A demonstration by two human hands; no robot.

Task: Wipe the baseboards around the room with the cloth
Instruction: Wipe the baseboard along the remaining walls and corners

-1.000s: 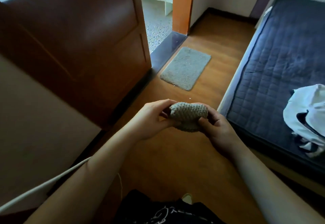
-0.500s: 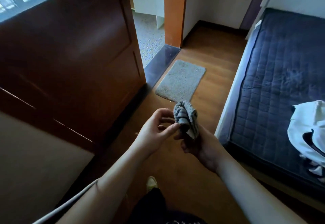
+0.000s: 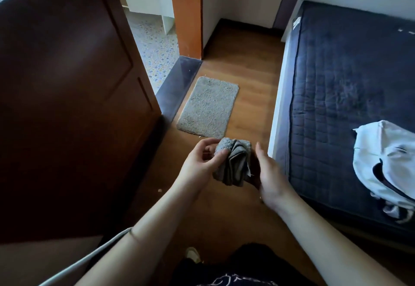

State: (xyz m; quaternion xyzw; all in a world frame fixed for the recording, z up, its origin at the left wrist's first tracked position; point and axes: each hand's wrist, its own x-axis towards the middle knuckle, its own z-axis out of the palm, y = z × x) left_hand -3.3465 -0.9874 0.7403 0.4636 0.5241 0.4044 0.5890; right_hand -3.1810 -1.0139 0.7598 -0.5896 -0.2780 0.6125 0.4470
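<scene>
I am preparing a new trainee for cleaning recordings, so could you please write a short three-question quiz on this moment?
1. True or false: the bunched grey terry cloth is pinched by the left hand.
2. Which lies on the dark blue quilted mattress? A) the flat grey rectangular floor mat B) a crumpled white garment C) the cloth
3. Fill in: the right hand, fingers straight, is beside the cloth on the side towards the ____.

Key
1. True.
2. B; the white garment lies there, the grey floor mat lies on the wooden floor.
3. Mattress.
</scene>
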